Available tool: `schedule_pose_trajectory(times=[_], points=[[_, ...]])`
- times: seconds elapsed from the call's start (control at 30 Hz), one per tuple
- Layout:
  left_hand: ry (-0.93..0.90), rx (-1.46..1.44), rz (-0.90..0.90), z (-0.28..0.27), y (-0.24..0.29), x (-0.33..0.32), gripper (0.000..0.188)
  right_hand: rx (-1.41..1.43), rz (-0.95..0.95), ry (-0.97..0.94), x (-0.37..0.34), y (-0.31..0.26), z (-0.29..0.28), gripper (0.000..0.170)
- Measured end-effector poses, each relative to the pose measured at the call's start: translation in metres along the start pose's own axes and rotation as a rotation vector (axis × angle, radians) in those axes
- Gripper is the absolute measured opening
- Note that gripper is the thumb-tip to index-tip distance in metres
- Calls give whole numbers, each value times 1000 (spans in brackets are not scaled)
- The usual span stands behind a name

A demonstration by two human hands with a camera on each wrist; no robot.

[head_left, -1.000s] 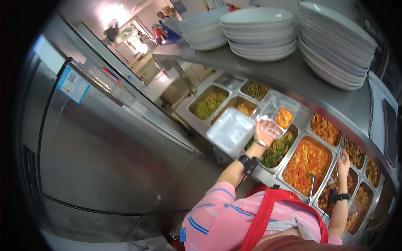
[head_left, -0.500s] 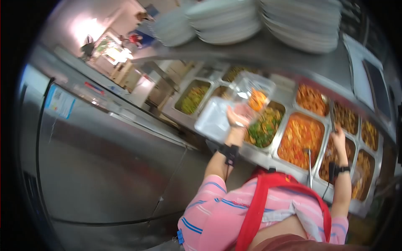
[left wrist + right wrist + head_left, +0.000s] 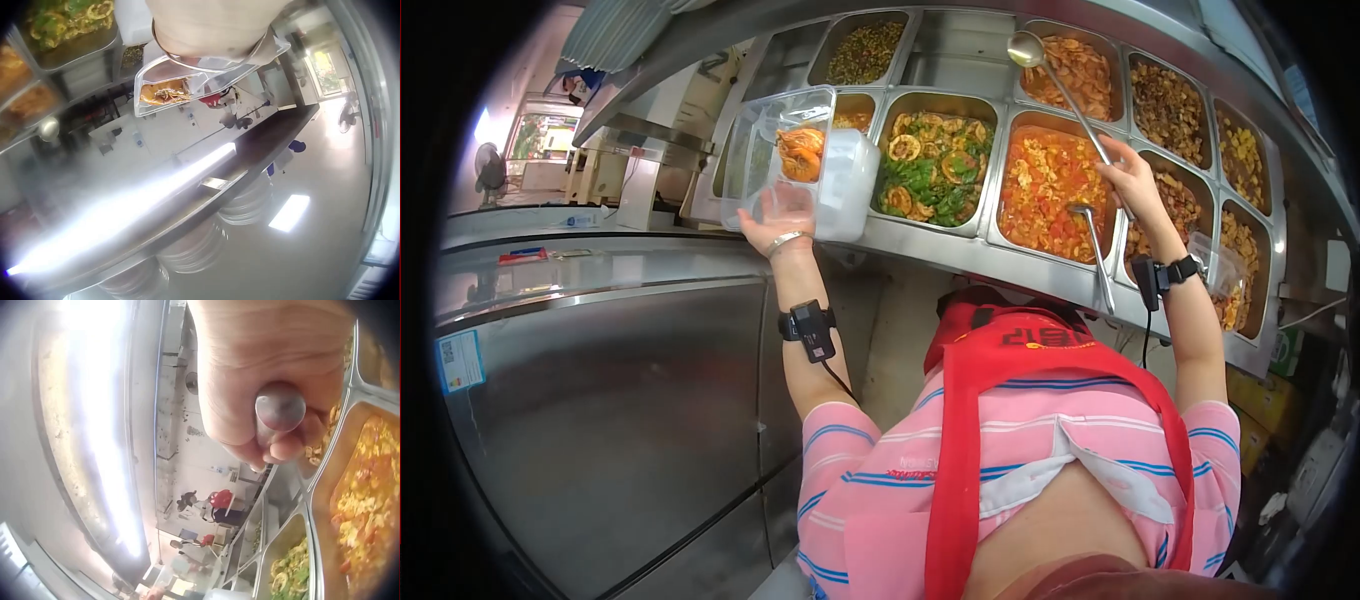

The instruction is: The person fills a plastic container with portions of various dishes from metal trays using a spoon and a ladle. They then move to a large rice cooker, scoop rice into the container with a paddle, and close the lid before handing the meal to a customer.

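Above the trays, a ladle aslant (bowl forward-left).

plastic container, shiny metal ladle

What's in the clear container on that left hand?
The clear container on the left hand holds orange food, apparently shrimp, to one side. The food hides whatever lies directly beneath it.

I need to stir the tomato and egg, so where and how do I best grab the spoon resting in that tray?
Probably by the free end of its handle, with the hand coming down from the apron side: the handle slopes out over the tray's near rim, while the bowl sits in the food.
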State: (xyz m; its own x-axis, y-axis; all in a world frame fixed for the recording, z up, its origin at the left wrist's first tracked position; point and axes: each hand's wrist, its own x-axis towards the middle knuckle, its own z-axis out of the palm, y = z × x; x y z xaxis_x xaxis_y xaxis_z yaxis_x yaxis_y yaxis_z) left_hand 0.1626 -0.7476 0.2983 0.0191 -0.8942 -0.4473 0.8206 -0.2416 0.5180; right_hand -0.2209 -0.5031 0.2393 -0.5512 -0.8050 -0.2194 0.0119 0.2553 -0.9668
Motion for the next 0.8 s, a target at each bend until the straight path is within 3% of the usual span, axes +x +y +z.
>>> schedule_pose_trajectory(times=[0.1, 0.33, 0.57, 0.7, 0.8], points=[[15, -31, 20, -3, 13, 13, 51, 126, 17, -123, -11, -12, 20, 46], [86, -97, 33, -2, 47, 60, 48, 213, 95, -88, 2, -27, 52, 45], [-16, -199, -16, -14, 75, 109, 44, 41, 58, -175, 69, -69, 125, 45], [92, -307, 34, -16, 92, 118, 43, -139, 21, -257, 122, -94, 190, 46], [224, -382, 185, -19, 103, 122, 43, -230, 12, -297, 155, -106, 237, 47]])
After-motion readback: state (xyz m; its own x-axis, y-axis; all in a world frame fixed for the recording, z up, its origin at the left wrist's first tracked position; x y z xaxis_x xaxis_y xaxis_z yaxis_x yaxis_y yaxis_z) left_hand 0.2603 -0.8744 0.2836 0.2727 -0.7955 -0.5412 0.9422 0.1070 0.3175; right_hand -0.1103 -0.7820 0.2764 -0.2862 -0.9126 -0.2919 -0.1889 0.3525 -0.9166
